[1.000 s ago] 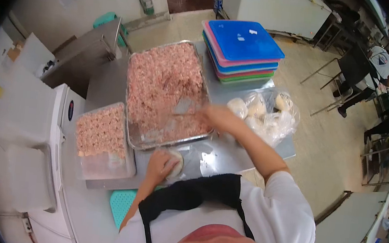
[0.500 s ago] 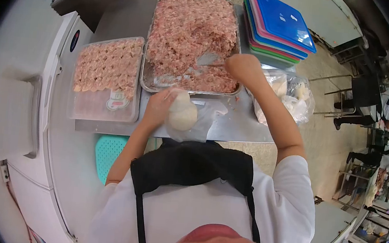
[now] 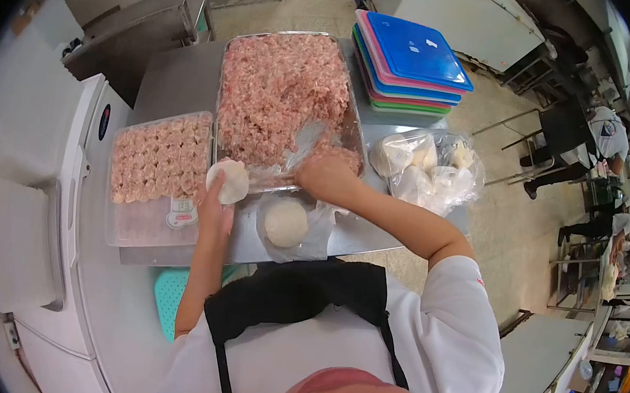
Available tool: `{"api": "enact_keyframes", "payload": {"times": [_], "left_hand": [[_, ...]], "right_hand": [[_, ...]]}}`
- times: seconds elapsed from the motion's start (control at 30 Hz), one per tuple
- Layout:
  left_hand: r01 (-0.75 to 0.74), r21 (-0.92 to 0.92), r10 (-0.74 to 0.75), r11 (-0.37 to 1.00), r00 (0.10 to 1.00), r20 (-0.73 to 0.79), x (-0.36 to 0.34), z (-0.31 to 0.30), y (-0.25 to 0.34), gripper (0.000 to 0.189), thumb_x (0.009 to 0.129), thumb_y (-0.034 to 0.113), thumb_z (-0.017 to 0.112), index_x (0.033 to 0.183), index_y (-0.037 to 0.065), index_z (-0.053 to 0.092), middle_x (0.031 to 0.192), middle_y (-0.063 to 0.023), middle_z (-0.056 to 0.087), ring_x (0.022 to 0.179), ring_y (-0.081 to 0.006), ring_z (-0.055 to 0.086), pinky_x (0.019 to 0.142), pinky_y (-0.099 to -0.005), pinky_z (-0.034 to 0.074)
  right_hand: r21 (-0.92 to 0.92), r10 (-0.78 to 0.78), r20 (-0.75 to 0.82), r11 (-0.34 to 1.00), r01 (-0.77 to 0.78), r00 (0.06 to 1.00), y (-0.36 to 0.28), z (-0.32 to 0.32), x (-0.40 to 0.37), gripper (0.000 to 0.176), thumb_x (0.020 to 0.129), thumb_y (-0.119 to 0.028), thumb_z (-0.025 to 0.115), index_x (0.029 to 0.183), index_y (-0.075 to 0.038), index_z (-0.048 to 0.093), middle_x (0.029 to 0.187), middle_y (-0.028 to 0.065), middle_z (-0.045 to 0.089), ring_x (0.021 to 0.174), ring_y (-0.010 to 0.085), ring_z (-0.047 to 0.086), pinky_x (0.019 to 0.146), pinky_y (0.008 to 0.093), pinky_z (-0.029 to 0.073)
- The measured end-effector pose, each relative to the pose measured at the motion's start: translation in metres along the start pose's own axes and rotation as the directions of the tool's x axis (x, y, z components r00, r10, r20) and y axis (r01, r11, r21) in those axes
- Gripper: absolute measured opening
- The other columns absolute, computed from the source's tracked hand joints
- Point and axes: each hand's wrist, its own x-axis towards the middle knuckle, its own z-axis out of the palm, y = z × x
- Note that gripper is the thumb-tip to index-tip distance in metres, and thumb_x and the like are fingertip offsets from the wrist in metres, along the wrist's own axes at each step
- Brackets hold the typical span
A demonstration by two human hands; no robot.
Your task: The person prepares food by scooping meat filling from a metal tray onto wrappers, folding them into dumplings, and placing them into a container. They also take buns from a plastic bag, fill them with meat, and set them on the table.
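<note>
My left hand [image 3: 214, 205] holds a round, pale dough wrapper [image 3: 229, 181] upright by its edge, just left of the large metal tray's near rim. My right hand [image 3: 325, 176] is closed around a spatula [image 3: 275, 181], over the near right part of the tray. The spatula mostly blends into the meat and its handle is hidden in my fist. Pinkish ground meat [image 3: 285, 78] fills the tray [image 3: 360, 136], with a scraped hollow near the right side. A stack of round wrappers [image 3: 286, 223] lies on a clear plastic bag in front of me.
A clear plastic container [image 3: 150, 234] at left holds rows of filled dumplings [image 3: 159, 157]. Bagged white dough pieces [image 3: 433, 167] lie at right. Stacked coloured lids [image 3: 419, 50] stand at the back right. Other people work far right.
My left hand has lifted a wrapper off the stack and moved left with it. My right hand has come nearer and to the left, toward the wrapper. The camera view has shifted.
</note>
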Motion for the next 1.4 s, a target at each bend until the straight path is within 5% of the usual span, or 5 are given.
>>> {"api": "enact_keyframes", "payload": {"times": [0.33,0.73,1.17,1.2,1.4], "left_hand": [[-0.064,-0.059,0.049,0.996,0.974,-0.221,0.015,-0.002,0.002,0.036,0.090,0.007,0.058,0.125,0.004,0.049,0.120,-0.0122,0.058,0.112,-0.0250,0.057,0.094,-0.0373,0.048],[-0.294,-0.046,0.272,0.955,0.925,-0.267,0.025,-0.021,0.020,0.037,0.093,0.011,0.055,0.128,0.002,0.044,0.123,-0.0141,0.055,0.114,-0.0260,0.056,0.094,-0.0385,0.049],[0.162,-0.397,-0.184,0.903,0.983,-0.018,0.040,0.073,-0.009,0.049,0.099,0.040,0.035,0.127,0.002,0.048,0.126,-0.0149,0.055,0.116,-0.0300,0.053,0.103,-0.0448,0.040],[0.190,-0.416,-0.206,0.889,0.978,0.006,0.036,0.085,-0.007,0.051,0.099,0.042,0.034,0.129,0.002,0.046,0.128,-0.0150,0.053,0.119,-0.0304,0.051,0.104,-0.0461,0.038],[0.187,-0.491,-0.161,0.851,0.982,0.095,0.048,0.085,-0.001,0.073,0.093,0.057,0.036,0.144,0.005,0.030,0.146,-0.0149,0.035,0.135,-0.0348,0.032,0.112,-0.0509,0.022]], "right_hand": [[-0.165,0.011,-0.078,0.986,-0.024,0.997,-0.006,-0.011,-0.009,0.014,0.070,-0.016,0.061,0.069,-0.005,0.070,0.068,0.0141,0.067,0.065,0.0328,0.067,0.053,0.0417,0.052],[0.421,0.081,0.091,0.900,-0.112,0.993,-0.036,-0.008,0.027,0.027,0.085,-0.022,0.054,0.082,0.000,0.070,0.081,0.0214,0.066,0.078,0.0349,0.067,0.065,0.0433,0.052],[0.975,0.372,0.143,0.107,-0.195,0.917,0.017,-0.023,-0.001,0.038,0.095,-0.035,0.055,0.084,0.001,0.065,0.064,-0.0034,0.049,0.057,0.0047,0.044,0.050,0.0247,0.035],[0.954,0.359,0.165,0.178,-0.241,0.919,0.025,-0.014,0.001,0.040,0.094,-0.036,0.055,0.105,0.000,0.068,0.072,0.0009,0.065,0.065,0.0119,0.054,0.060,0.0312,0.045],[0.695,0.271,-0.188,0.715,-0.067,0.944,0.015,0.014,-0.009,0.027,0.092,-0.023,0.058,0.115,-0.011,0.064,0.081,0.0099,0.064,0.071,0.0217,0.061,0.064,0.0336,0.047]]}}
